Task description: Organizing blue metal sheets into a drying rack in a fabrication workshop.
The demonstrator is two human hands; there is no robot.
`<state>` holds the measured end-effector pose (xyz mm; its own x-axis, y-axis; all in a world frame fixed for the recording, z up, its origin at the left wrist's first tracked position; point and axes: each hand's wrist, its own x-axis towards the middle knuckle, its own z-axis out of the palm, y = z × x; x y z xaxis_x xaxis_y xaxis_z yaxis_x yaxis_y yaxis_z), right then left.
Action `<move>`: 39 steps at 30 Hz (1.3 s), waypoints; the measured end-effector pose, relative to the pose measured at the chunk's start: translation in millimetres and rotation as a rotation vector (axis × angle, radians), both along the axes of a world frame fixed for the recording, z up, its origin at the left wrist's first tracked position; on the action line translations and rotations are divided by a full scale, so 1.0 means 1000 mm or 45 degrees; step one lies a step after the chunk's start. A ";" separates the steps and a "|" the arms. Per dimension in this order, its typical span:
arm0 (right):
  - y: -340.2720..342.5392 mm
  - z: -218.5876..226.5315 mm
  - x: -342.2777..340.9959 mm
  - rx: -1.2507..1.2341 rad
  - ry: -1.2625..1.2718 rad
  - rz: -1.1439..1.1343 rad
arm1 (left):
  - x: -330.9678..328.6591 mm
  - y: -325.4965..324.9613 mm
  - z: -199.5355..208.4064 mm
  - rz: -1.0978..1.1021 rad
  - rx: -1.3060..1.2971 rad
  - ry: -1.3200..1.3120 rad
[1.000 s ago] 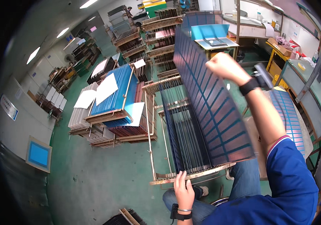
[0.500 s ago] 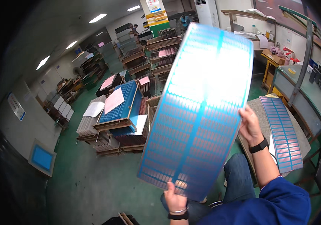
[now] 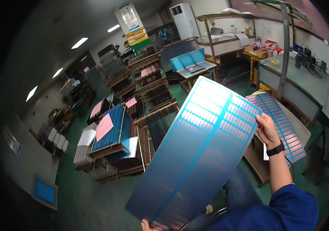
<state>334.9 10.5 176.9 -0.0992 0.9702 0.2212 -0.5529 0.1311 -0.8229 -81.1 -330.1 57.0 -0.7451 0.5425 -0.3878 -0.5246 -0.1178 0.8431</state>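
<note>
Panel [image 3: 195,156] is up in the air in front of the person, over the lap and floor, between the rack [image 3: 159,109] on the left and the table [image 3: 302,129] on the right. Right hand [image 3: 267,130] grasps it near its far right corner, thumb on the printed face and the other fingers mostly behind. Left hand [image 3: 146,226] grasps the near short edge close to the left corner; only its digits show, the rest being hidden by the panel or cut off by the frame.

As far as can be judged, work on this panel is midway: it is gripped at both ends and clear of rack and table, but not set down. A second panel [image 3: 284,129] of like pattern lies on the table, touched by neither hand so far as shows. Thin dark sheets stand in the rack; how many remain there cannot be told.

The held panel's long axis runs from the lower left, by the left hand, to the upper right, away from the body. Its printed face is turned up toward the wearer, with a bright glare across the far end. The far end seems the higher one, though the fisheye bend makes the tilt uncertain.
</note>
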 end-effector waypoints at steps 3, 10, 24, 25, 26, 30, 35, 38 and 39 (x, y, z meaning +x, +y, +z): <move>-0.009 0.001 0.016 0.005 -0.040 0.036 | -0.013 -0.003 -0.017 0.028 0.044 0.010; -0.004 0.025 0.052 0.113 -0.491 0.212 | -0.042 -0.005 -0.002 -0.047 -0.039 -0.101; 0.066 -0.011 -0.008 0.493 0.701 0.617 | -0.024 0.038 0.045 -0.050 0.662 0.721; 0.066 -0.017 -0.015 0.449 0.775 0.592 | -0.022 0.038 0.040 -0.206 0.664 0.622; 0.066 -0.022 -0.020 0.416 0.806 0.554 | -0.014 0.044 0.052 -0.318 0.729 0.078; 0.064 -0.038 -0.023 0.324 0.855 0.474 | -0.021 0.035 0.022 -0.584 0.959 -0.819; 0.059 -0.048 -0.017 0.264 0.848 0.419 | -0.038 0.014 -0.037 -0.458 1.013 -0.430; 0.058 -0.056 -0.017 0.235 0.846 0.410 | -0.012 0.027 -0.014 -0.331 0.543 0.215; 0.057 -0.057 -0.015 0.232 0.841 0.402 | 0.005 0.033 0.009 -0.205 0.236 0.406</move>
